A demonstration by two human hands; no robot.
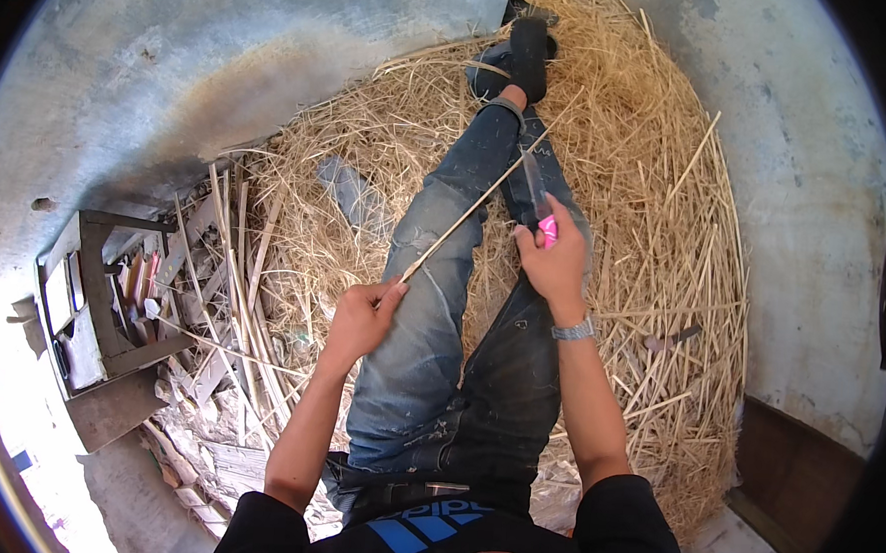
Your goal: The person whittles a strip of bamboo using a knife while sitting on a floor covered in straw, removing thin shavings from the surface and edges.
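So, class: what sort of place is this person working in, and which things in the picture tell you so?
Probably a rough outdoor or shed workspace for hand craft. Loose straw covers the concrete floor, cut sticks lie heaped to one side, and the person sits whittling a thin stick with a pink-handled knife.

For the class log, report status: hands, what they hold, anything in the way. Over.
Left hand shut on thin stick. Right hand shut on pink-handled knife, blade against stick. Work held above jeans-clad legs; straw all around, nothing blocking.
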